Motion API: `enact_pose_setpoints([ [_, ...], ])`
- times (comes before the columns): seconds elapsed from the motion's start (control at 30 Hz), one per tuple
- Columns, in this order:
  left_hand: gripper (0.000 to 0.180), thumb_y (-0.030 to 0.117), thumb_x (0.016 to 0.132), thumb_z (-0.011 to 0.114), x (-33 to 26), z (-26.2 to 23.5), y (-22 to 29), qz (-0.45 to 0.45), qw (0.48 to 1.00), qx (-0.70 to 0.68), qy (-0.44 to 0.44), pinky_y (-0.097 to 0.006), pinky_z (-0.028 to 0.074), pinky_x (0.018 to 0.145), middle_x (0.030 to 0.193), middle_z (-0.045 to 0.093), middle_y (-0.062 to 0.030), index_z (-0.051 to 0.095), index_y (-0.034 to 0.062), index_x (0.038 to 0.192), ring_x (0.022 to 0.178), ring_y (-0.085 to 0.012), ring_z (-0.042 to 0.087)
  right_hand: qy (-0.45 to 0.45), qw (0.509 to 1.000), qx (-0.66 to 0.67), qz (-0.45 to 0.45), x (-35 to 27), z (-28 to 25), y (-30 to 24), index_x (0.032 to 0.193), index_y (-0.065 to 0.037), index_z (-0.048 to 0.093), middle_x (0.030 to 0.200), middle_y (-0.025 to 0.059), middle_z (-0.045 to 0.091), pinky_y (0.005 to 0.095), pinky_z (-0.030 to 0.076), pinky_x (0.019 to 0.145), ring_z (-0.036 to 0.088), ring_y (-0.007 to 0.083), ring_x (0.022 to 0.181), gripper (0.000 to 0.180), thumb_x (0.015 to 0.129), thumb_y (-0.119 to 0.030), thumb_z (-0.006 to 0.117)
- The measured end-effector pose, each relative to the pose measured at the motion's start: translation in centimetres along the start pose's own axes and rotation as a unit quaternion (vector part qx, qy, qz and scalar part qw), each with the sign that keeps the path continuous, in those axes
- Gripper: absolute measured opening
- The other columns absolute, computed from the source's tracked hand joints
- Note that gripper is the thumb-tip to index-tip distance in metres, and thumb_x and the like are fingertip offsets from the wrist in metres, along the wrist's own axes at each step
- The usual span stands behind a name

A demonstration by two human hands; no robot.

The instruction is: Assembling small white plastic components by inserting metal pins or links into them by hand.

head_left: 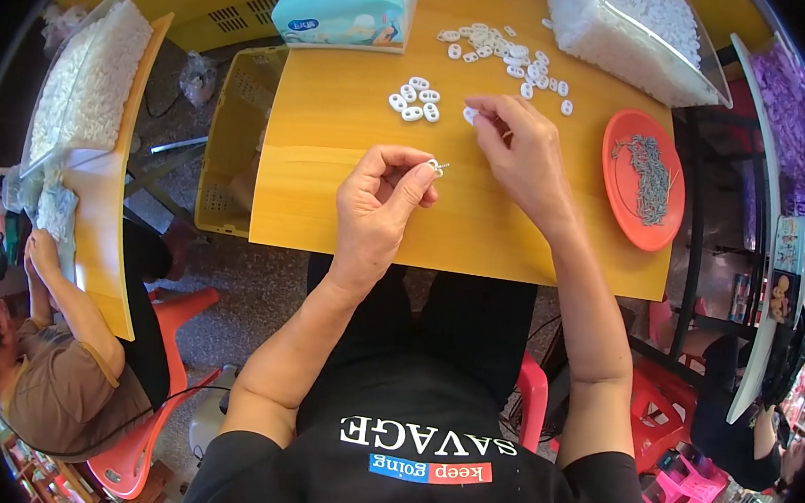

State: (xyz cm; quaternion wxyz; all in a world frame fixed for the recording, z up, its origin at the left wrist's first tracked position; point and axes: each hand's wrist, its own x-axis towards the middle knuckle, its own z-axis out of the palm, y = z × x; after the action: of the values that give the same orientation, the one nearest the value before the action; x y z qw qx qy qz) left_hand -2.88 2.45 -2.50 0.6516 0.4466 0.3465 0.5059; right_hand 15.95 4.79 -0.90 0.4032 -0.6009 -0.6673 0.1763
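Above the near half of the yellow table, my left hand point(373, 202) pinches a small white piece point(435, 167) with a thin metal pin sticking out of it. Further right and a little farther away, my right hand point(528, 157) is closed, thumb and fingers around a small white oval piece point(470, 115) that shows at the fingertips. Several white oval two-hole pieces point(412, 114) lie in a neat cluster left of my right hand. Beyond that hand is a looser scatter of similar white pieces point(515, 70). A red plate point(625, 214) on the right holds a heap of thin grey metal pins point(654, 181).
A blue tissue pack point(346, 11) stands at the far left of the table point(314, 178). A clear bin of white pieces point(619, 27) is at the far right. Left, a person point(73, 349) works at another table; a yellow crate point(231, 143) stands between. Purple pieces point(791, 121) lie right.
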Motion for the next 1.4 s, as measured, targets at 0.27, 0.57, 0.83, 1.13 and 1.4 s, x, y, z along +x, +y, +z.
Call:
enact_pose_setpoints([
  [0.27, 0.014, -0.005, 0.094, 0.057, -0.3, 1.2, 1.1, 0.092, 0.992, -0.001, -0.092, -0.026, 0.048, 0.091, 0.129, 0.054, -0.0139, 0.058, 0.0002, 0.107, 0.106, -0.0119, 0.058, -0.057, 0.848, 0.472, 0.233, -3.8, -1.1, -3.1, 0.110, 0.002, 0.060, 0.089, 0.0042, 0.064, 0.0251, 0.052, 0.065, 0.061, 0.0092, 0.077, 0.022, 0.095, -0.013, 0.063],
  [0.57, 0.012, -0.004, 0.095, 0.056, -1.9, 2.7, 0.7, 0.094, 0.993, 0.012, -0.065, -0.027, 0.048, 0.095, 0.129, 0.054, -0.0139, 0.057, -0.0004, 0.106, 0.108, -0.0134, 0.058, 0.059, 0.848, 0.482, 0.211, -5.4, -0.4, -4.5, 0.114, 0.005, 0.061, 0.097, 0.0079, 0.067, 0.0268, 0.055, 0.077, 0.065, 0.0131, 0.087, 0.023, 0.094, -0.008, 0.062],
  [0.83, 0.011, -0.002, 0.095, 0.057, -2.6, 3.5, 1.2, 0.075, 0.994, 0.020, -0.074, -0.025, 0.048, 0.091, 0.118, 0.057, -0.0102, 0.058, -0.0006, 0.106, 0.102, -0.0108, 0.058, 0.104, 0.872, 0.447, 0.169, -6.4, -0.3, -4.2, 0.118, 0.004, 0.061, 0.102, 0.0071, 0.068, 0.0271, 0.054, 0.079, 0.065, 0.0132, 0.090, 0.029, 0.092, -0.008, 0.066],
  [1.13, 0.013, 0.007, 0.096, 0.061, -2.2, 3.3, 1.8, -0.002, 0.999, -0.013, -0.043, -0.028, 0.051, 0.080, 0.094, 0.063, -0.0065, 0.059, 0.0000, 0.106, 0.083, -0.0140, 0.062, 0.070, 0.845, 0.500, 0.178, -7.4, -2.2, -4.3, 0.113, 0.003, 0.065, 0.103, 0.0073, 0.068, 0.0267, 0.054, 0.076, 0.064, 0.0122, 0.089, 0.024, 0.091, -0.008, 0.068],
  [1.4, 0.012, 0.008, 0.096, 0.061, -2.4, 3.5, 1.9, 0.001, 0.999, 0.008, -0.040, -0.027, 0.050, 0.076, 0.091, 0.062, -0.0057, 0.059, -0.0002, 0.105, 0.079, -0.0123, 0.061, 0.062, 0.878, 0.450, 0.153, -7.5, -2.2, -4.8, 0.113, 0.003, 0.066, 0.104, 0.0067, 0.069, 0.0247, 0.054, 0.075, 0.063, 0.0102, 0.088, 0.024, 0.092, -0.008, 0.067],
])
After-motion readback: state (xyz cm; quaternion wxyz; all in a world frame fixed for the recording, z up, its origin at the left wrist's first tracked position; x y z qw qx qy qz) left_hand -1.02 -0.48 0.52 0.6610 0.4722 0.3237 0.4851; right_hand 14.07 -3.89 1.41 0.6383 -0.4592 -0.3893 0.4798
